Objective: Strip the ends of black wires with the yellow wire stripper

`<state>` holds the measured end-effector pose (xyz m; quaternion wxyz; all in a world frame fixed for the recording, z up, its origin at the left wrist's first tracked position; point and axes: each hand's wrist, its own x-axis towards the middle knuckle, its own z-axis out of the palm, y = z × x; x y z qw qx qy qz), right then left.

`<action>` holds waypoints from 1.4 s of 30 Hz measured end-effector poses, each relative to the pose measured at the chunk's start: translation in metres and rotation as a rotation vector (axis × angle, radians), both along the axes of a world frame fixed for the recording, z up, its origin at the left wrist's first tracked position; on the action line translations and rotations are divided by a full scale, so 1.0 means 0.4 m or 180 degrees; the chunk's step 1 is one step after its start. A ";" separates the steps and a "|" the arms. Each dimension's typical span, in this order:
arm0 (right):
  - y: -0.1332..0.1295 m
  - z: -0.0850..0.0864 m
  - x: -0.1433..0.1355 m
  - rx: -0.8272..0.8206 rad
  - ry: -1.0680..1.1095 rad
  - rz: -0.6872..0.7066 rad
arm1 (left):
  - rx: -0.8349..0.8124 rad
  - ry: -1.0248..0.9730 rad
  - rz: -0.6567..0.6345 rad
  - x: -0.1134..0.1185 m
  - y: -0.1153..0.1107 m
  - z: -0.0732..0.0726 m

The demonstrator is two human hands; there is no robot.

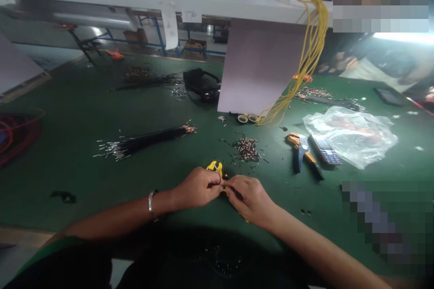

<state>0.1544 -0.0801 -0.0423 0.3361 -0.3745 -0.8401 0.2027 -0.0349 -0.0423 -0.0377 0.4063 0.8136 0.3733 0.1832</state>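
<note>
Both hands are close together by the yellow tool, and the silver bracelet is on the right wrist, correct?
Not quite: the head view shows the silver bracelet on the left wrist, not the right. The left hand and right hand are indeed close together by the yellow tool.

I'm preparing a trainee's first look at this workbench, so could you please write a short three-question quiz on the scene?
1. Fill in: The left hand and right hand meet over a ____-coloured tool.

2. True or false: The keypad phone lies between the orange-trimmed pliers and the clear plastic bag.

3. Which colour are the wires that hang down from the white shelf?
a) red
b) yellow
c) green

Key:
1. yellow
2. True
3. b) yellow
</note>
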 end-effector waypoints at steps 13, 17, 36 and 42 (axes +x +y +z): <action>0.002 -0.018 -0.022 0.0475 0.0087 -0.0474 | -0.0379 -0.0283 0.0021 0.022 -0.027 0.009; 0.006 -0.017 -0.026 0.0532 0.0155 -0.0520 | -0.0502 -0.0302 0.0002 0.022 -0.028 0.015; 0.019 -0.018 -0.029 0.0274 0.0356 -0.0553 | -0.0452 -0.0225 -0.0003 0.024 -0.032 0.005; 0.017 -0.022 -0.030 0.0363 0.0376 -0.0596 | -0.0450 -0.0217 0.0012 0.024 -0.031 0.012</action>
